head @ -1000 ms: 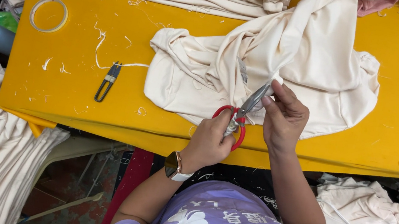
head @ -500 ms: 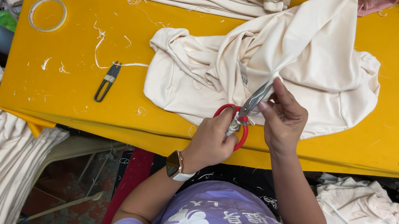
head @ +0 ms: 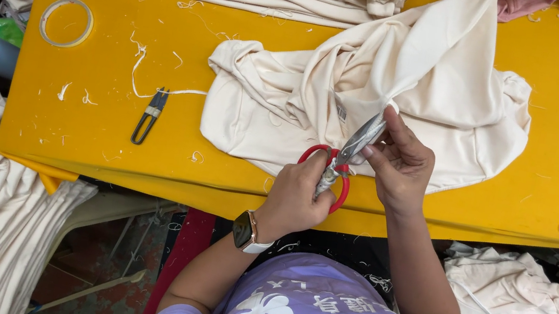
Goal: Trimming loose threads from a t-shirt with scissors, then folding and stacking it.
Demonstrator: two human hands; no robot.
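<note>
On yellow table (head: 101, 125), left hand (head: 297, 198) gripping red-handled scissors (head: 344, 157), right hand (head: 400, 167) pinching cream garment (head: 398, 94).

We observe both forearms bare and extended forward from the torso, converging at the near edge of the yellow table (head: 69, 135). The left hand (head: 296, 200) is fisted, knuckles up, fingers curled through a grip, with a watch on its wrist. The right hand (head: 400, 167) sits just beyond that edge, palm turned inward, fingers (head: 392, 123) pinched together and pointing forward-left, close beside the left.
</note>
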